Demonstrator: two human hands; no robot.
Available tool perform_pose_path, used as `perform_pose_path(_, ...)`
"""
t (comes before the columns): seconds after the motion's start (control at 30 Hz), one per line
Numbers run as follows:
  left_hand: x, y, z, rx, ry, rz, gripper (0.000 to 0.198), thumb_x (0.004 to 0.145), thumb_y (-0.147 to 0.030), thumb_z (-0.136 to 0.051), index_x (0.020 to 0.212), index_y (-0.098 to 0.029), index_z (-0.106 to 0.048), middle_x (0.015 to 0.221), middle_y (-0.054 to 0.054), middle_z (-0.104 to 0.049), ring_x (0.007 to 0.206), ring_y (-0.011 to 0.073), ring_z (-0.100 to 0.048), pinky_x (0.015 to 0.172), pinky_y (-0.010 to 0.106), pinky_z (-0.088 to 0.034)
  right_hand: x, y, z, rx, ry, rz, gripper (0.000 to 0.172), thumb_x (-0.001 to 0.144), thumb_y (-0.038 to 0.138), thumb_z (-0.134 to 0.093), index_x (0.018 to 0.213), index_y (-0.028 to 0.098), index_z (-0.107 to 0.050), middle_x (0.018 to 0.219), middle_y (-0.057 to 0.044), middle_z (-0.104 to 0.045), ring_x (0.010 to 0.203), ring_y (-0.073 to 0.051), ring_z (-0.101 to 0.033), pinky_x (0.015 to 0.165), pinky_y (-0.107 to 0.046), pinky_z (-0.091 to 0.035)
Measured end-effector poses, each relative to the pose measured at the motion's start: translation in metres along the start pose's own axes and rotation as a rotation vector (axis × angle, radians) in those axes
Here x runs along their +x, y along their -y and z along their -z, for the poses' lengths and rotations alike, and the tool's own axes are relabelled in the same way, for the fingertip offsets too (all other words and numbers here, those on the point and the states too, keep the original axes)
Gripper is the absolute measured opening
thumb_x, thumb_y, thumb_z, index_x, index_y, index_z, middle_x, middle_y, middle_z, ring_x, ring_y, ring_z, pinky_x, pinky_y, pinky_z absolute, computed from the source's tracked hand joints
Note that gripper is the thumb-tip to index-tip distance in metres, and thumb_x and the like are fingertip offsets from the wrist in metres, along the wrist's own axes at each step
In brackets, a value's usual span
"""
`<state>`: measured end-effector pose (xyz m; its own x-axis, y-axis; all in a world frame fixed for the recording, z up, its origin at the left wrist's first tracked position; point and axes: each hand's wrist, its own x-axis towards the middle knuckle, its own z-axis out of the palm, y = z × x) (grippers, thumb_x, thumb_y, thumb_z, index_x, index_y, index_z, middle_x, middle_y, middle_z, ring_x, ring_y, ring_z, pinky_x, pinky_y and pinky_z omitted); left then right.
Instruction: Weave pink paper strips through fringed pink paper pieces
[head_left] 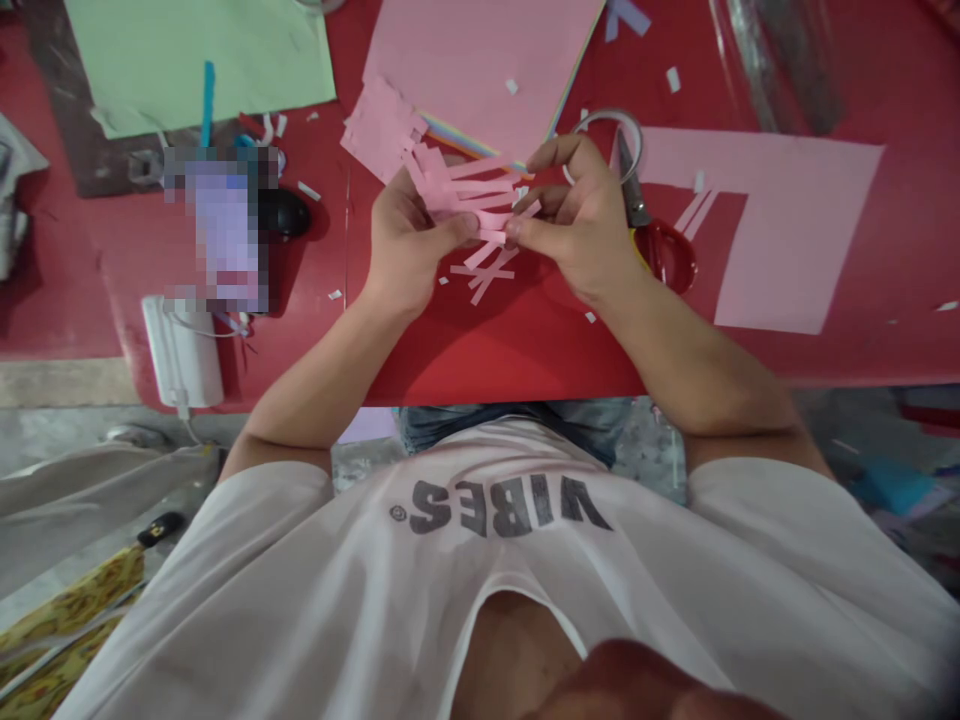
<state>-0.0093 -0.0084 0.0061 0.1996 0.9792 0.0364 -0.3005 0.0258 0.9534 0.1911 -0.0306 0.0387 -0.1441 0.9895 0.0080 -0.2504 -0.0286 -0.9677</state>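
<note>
Pinched in my left hand [409,240] is a piece of interlaced pink paper strips [435,185], their loose ends fanning out to the right. The thumb and forefinger of my right hand [577,225] close on the end of one strip at the piece's near edge, and its other fingers curl above. Parts of the paper are hidden by the fingers. Below the hands, loose pink strips [491,272] cross each other on the red table [517,350]. Beside my right wrist lie scissors [679,262] with red and yellow handles, partly covered by the wrist.
A pink-topped stack of coloured paper [480,60] lies beyond the hands. To the right are a tape roll [636,140] and a cut pink sheet [802,220]. Leftward sit a green sheet [210,60], a black mouse [289,213] and a white power bank [180,350] with a cable.
</note>
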Motion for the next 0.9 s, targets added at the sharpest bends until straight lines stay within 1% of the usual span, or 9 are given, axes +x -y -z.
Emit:
perform_pose_path(0.17,-0.007,-0.007,-0.008,-0.030,-0.043,0.060,0.053,0.059,-0.040,-0.098,0.104,-0.041,-0.071,0.106,-0.008,-0.080,0.117,0.0311,-0.072,0.099,0.056,-0.065,0.000,-0.007,-0.003,0.056,-0.030,0.009,0.062,0.069,0.033,-0.099,0.101,0.033,-0.047,0.072,0.010,-0.067,0.057,-0.014,-0.060,0.053,-0.031,-0.048)
perform_pose_path(0.23,-0.011,-0.013,-0.011,-0.033,-0.067,0.085,0.049,0.062,-0.038,-0.097,0.103,-0.040,-0.071,0.107,-0.008,-0.080,0.116,0.0307,-0.073,0.101,0.057,-0.064,0.001,-0.009,-0.002,0.066,-0.036,0.026,0.064,0.067,0.033,-0.099,0.100,0.034,-0.045,0.070,0.010,-0.066,0.055,-0.014,-0.058,0.051,-0.031,-0.046)
perform_pose_path(0.37,-0.015,-0.018,-0.014,-0.050,-0.082,0.125,0.042,0.067,-0.037,-0.094,0.101,-0.040,-0.070,0.109,-0.009,-0.080,0.120,0.0292,-0.071,0.103,0.057,-0.063,0.002,-0.011,-0.001,0.065,-0.014,0.031,0.060,0.070,0.034,-0.097,0.098,0.033,-0.044,0.069,0.010,-0.066,0.055,-0.014,-0.058,0.053,-0.031,-0.046)
perform_pose_path(0.5,-0.013,-0.011,-0.010,-0.088,-0.106,0.111,0.045,0.063,-0.039,-0.096,0.098,-0.039,-0.068,0.100,-0.010,-0.079,0.119,0.0282,-0.070,0.108,0.058,-0.061,0.001,-0.012,-0.002,0.062,-0.014,0.026,0.061,0.069,0.037,-0.097,0.097,0.033,-0.042,0.069,0.009,-0.068,0.055,-0.015,-0.061,0.054,-0.032,-0.049)
perform_pose_path(0.63,-0.011,-0.002,-0.006,-0.086,-0.108,0.101,0.042,0.067,-0.039,-0.093,0.100,-0.039,-0.067,0.098,-0.010,-0.078,0.109,0.0275,-0.072,0.107,0.061,-0.059,0.001,-0.013,-0.004,0.052,-0.045,-0.009,0.062,0.067,0.041,-0.097,0.097,0.033,-0.043,0.071,0.009,-0.069,0.058,-0.017,-0.065,0.057,-0.033,-0.053)
perform_pose_path(0.7,-0.011,0.000,-0.005,-0.089,-0.099,0.095,0.043,0.068,-0.042,-0.093,0.100,-0.040,-0.066,0.099,-0.010,-0.078,0.116,0.0279,-0.070,0.109,0.060,-0.057,0.001,-0.013,-0.005,0.055,-0.057,-0.015,0.062,0.066,0.042,-0.097,0.096,0.033,-0.044,0.073,0.009,-0.069,0.059,-0.016,-0.065,0.058,-0.033,-0.054)
perform_pose_path(0.8,-0.011,0.000,-0.005,-0.103,-0.077,0.103,0.046,0.067,-0.044,-0.093,0.102,-0.041,-0.065,0.103,-0.012,-0.078,0.132,0.0276,-0.063,0.116,0.059,-0.053,0.001,-0.013,-0.004,0.050,-0.064,-0.009,0.063,0.063,0.043,-0.099,0.093,0.032,-0.044,0.069,0.009,-0.068,0.056,-0.016,-0.062,0.057,-0.033,-0.054)
perform_pose_path(0.83,-0.011,0.000,-0.006,-0.103,-0.077,0.109,0.048,0.065,-0.045,-0.094,0.103,-0.041,-0.065,0.104,-0.012,-0.078,0.132,0.0275,-0.062,0.117,0.059,-0.052,0.001,-0.012,-0.003,0.045,-0.057,-0.005,0.062,0.064,0.043,-0.099,0.093,0.032,-0.045,0.068,0.009,-0.067,0.055,-0.016,-0.062,0.056,-0.033,-0.054)
perform_pose_path(0.9,-0.011,-0.001,-0.007,-0.099,-0.095,0.112,0.051,0.062,-0.045,-0.095,0.103,-0.042,-0.066,0.105,-0.012,-0.078,0.126,0.0274,-0.064,0.115,0.060,-0.053,0.000,-0.009,-0.002,0.033,-0.034,0.005,0.053,0.071,0.042,-0.097,0.095,0.030,-0.052,0.069,0.007,-0.068,0.057,-0.016,-0.063,0.058,-0.033,-0.056)
